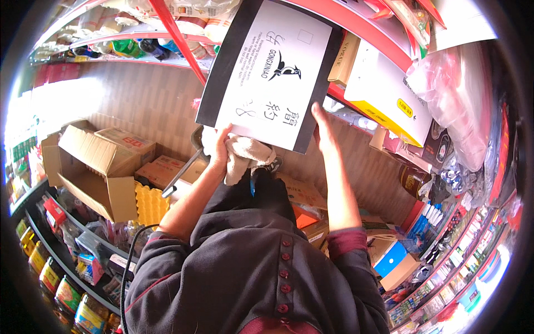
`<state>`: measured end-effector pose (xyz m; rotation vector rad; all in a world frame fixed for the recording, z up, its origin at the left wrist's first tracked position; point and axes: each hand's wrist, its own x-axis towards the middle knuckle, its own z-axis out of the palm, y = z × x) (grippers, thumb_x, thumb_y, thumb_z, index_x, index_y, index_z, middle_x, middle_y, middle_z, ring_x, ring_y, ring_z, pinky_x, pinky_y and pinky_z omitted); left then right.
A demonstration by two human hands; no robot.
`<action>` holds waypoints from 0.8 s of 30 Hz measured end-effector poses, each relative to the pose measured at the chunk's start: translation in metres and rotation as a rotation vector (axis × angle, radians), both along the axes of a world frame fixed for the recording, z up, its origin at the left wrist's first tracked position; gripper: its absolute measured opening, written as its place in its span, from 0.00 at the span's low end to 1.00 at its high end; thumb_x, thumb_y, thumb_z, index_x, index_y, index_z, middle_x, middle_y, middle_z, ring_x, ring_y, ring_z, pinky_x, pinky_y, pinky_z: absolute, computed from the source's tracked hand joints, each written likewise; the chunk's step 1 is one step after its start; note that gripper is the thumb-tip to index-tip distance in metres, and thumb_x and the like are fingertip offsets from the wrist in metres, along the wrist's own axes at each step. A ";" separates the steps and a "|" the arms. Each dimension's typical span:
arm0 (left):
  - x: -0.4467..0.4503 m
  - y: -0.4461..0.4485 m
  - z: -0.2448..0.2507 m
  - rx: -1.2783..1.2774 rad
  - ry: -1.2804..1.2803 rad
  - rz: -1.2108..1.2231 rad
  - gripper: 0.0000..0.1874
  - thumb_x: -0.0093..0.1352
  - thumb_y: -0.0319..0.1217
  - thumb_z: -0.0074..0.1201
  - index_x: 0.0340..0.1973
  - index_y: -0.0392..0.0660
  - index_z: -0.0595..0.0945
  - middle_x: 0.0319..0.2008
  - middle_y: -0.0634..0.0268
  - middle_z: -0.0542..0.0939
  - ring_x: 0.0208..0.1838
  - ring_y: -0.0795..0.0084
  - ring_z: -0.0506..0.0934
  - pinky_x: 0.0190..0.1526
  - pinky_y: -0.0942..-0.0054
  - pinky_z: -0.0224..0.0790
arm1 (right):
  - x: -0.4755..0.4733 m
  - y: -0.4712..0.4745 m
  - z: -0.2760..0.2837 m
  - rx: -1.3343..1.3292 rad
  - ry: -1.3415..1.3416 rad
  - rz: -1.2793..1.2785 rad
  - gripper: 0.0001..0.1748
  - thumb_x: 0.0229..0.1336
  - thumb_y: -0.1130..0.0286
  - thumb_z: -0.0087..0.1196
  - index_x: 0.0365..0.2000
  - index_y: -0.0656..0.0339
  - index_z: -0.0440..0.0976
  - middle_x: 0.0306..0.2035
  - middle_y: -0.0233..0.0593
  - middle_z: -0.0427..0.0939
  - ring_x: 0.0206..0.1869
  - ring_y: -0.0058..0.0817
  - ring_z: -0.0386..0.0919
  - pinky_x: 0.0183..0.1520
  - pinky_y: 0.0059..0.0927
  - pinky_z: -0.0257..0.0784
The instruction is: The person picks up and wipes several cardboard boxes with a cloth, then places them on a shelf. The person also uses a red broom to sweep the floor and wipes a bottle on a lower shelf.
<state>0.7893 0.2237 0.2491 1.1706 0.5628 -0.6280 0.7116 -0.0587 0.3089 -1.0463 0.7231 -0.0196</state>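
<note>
A large flat box (271,79), white-topped with black borders and printed writing and a bird logo, is held out in front of me between both hands. My left hand (221,146) grips its near left corner, and a crumpled beige cloth (246,154) hangs at that same hand, under the box edge. Against the box's right side rests my right hand (323,129), thumb along the black border and the other fingers mostly hidden. A thin dark rod (183,171) slants past my left wrist; I cannot tell whether the hand holds it.
Red-edged shelves (179,39) with bottles lie ahead. A white and yellow carton (388,92) sits on the right shelf. An opened cardboard box (91,171) and a yellow egg tray (151,204) are at left. More cartons (300,190) lie low around my legs on the wood-patterned floor (150,96).
</note>
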 end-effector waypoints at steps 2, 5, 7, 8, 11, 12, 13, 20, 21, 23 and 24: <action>-0.002 0.000 0.001 0.049 -0.038 -0.068 0.28 0.68 0.45 0.48 0.57 0.39 0.69 0.51 0.58 0.74 0.54 0.64 0.71 0.58 0.67 0.61 | 0.020 -0.015 -0.008 -0.038 0.011 -0.046 0.45 0.53 0.47 0.59 0.61 0.65 0.57 0.62 0.43 0.63 0.64 0.34 0.59 0.67 0.36 0.50; -0.002 0.006 0.008 0.055 -0.060 -0.152 0.28 0.69 0.45 0.46 0.56 0.37 0.70 0.50 0.57 0.75 0.54 0.64 0.71 0.58 0.68 0.60 | 0.026 -0.022 -0.013 -0.012 -0.014 -0.090 0.37 0.53 0.52 0.60 0.58 0.62 0.64 0.56 0.39 0.70 0.60 0.30 0.66 0.64 0.33 0.56; -0.004 0.021 0.018 0.021 -0.065 -0.204 0.29 0.69 0.50 0.45 0.51 0.35 0.72 0.45 0.55 0.77 0.50 0.62 0.74 0.55 0.65 0.64 | 0.020 -0.016 -0.013 0.005 0.049 -0.127 0.34 0.52 0.55 0.60 0.56 0.61 0.66 0.54 0.38 0.71 0.58 0.28 0.66 0.63 0.32 0.57; -0.005 0.029 0.023 0.007 0.036 -0.140 0.31 0.69 0.53 0.44 0.49 0.35 0.73 0.43 0.53 0.78 0.48 0.61 0.75 0.54 0.64 0.66 | 0.014 -0.009 -0.012 0.030 0.060 -0.134 0.34 0.51 0.55 0.61 0.55 0.62 0.67 0.54 0.38 0.71 0.58 0.28 0.65 0.63 0.32 0.57; 0.006 0.063 0.036 -0.190 0.270 -0.078 0.35 0.67 0.59 0.43 0.38 0.32 0.77 0.32 0.50 0.79 0.39 0.56 0.78 0.47 0.59 0.71 | 0.006 0.005 -0.007 0.002 0.046 -0.149 0.34 0.48 0.56 0.62 0.53 0.63 0.68 0.54 0.39 0.70 0.59 0.30 0.64 0.64 0.34 0.55; 0.015 0.074 0.037 -0.133 0.287 -0.124 0.32 0.67 0.56 0.43 0.37 0.33 0.77 0.33 0.50 0.79 0.38 0.55 0.78 0.47 0.59 0.71 | 0.004 0.009 -0.006 -0.008 0.091 -0.176 0.34 0.48 0.56 0.62 0.53 0.63 0.69 0.54 0.40 0.71 0.60 0.30 0.64 0.64 0.34 0.55; 0.022 0.080 0.034 -0.103 0.403 -0.089 0.24 0.62 0.49 0.47 0.31 0.36 0.78 0.28 0.53 0.79 0.36 0.58 0.78 0.44 0.59 0.73 | 0.002 0.011 -0.005 -0.008 0.076 -0.158 0.33 0.48 0.56 0.62 0.53 0.64 0.69 0.54 0.40 0.71 0.60 0.30 0.64 0.65 0.34 0.54; 0.097 0.089 0.007 -0.431 0.454 -0.385 0.35 0.68 0.57 0.44 0.53 0.35 0.74 0.46 0.51 0.79 0.47 0.63 0.79 0.50 0.66 0.73 | -0.022 0.017 -0.003 0.043 0.215 -0.105 0.33 0.49 0.56 0.59 0.53 0.64 0.69 0.51 0.39 0.72 0.57 0.30 0.66 0.60 0.36 0.60; 0.112 0.090 0.007 -0.545 0.441 -0.493 0.36 0.69 0.57 0.42 0.54 0.34 0.73 0.48 0.50 0.78 0.49 0.63 0.78 0.51 0.66 0.72 | -0.026 0.019 -0.004 0.008 0.226 -0.105 0.34 0.48 0.55 0.60 0.53 0.63 0.68 0.51 0.39 0.72 0.57 0.30 0.66 0.60 0.36 0.60; 0.135 0.078 0.003 -0.596 0.351 -0.662 0.37 0.70 0.57 0.39 0.56 0.34 0.71 0.53 0.50 0.75 0.50 0.63 0.77 0.52 0.68 0.72 | -0.032 0.021 -0.004 0.031 0.270 -0.144 0.37 0.46 0.55 0.61 0.55 0.63 0.66 0.50 0.39 0.72 0.56 0.30 0.66 0.60 0.36 0.60; 0.148 0.070 0.001 -0.497 0.263 -0.756 0.36 0.69 0.57 0.41 0.55 0.35 0.72 0.52 0.52 0.76 0.49 0.64 0.78 0.51 0.70 0.72 | -0.033 0.022 -0.003 0.082 0.238 -0.132 0.38 0.45 0.55 0.61 0.55 0.63 0.65 0.49 0.38 0.72 0.55 0.30 0.66 0.60 0.37 0.60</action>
